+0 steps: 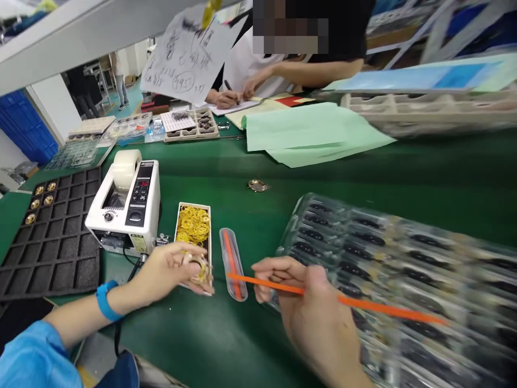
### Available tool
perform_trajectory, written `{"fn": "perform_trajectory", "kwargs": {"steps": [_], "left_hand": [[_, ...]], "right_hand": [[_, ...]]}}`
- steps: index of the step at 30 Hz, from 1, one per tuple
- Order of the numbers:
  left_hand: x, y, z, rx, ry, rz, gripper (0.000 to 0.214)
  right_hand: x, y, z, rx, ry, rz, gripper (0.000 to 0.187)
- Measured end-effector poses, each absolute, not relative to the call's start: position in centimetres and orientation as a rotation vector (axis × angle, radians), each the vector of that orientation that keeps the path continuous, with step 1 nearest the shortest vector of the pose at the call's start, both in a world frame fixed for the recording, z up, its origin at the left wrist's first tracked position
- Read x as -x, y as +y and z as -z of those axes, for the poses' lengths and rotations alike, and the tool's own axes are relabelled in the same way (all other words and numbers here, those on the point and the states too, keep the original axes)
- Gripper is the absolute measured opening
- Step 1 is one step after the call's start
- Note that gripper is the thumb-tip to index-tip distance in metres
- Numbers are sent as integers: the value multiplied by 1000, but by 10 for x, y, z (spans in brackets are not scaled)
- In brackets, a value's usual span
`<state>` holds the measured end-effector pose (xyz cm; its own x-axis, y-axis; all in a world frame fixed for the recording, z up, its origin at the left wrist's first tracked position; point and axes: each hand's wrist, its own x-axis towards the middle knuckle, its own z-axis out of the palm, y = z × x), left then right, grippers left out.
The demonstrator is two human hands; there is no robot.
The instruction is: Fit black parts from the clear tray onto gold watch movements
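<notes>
My left hand [173, 269] is curled around a small gold ring-shaped part [201, 271], just at the near end of a small white box [194, 207] filled with gold rings. My right hand [307, 302] pinches a long orange stick [363, 304] that points left toward a clear narrow case [233, 264] with orange sticks inside. A clear plastic tray [404, 269] of dark parts lies under and right of my right hand, blurred by motion.
A white tape dispenser [127, 202] stands left of the box. A black foam tray [56, 231] with a few gold parts lies at far left. A loose gold part [257, 186] sits mid-table. Green paper sheets [311, 134] and a writing person [258, 81] are across.
</notes>
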<state>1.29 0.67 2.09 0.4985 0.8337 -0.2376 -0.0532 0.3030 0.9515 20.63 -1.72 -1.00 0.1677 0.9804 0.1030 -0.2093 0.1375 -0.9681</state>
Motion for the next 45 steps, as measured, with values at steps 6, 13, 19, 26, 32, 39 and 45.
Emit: {"fn": "perform_trajectory", "kwargs": {"steps": [6,13,19,26,32,39,45], "left_hand": [[-13,17,3,-820,897,-855,37],[-10,7,-5,-1013,830,-800,35],[-7,9,-8,-1019,859,-722,43],[-8,9,0,-1061,957,-766,41],[-13,3,1,-943,871,-799,43],[-17,-5,10,-887,848,-782,47],[-16,-2,9,-838,933,-751,41]], "right_hand": [[-196,-35,18,1155,-1347,-994,29],[-196,-33,18,1057,-1554,-943,23],[-204,-28,21,816,-1831,-742,21],[-208,-31,45,650,-2219,-123,32],[-202,-35,25,828,-1969,-123,27],[-189,-34,31,907,-1856,-122,36],[-196,-31,46,761,-2142,230,33]]}}
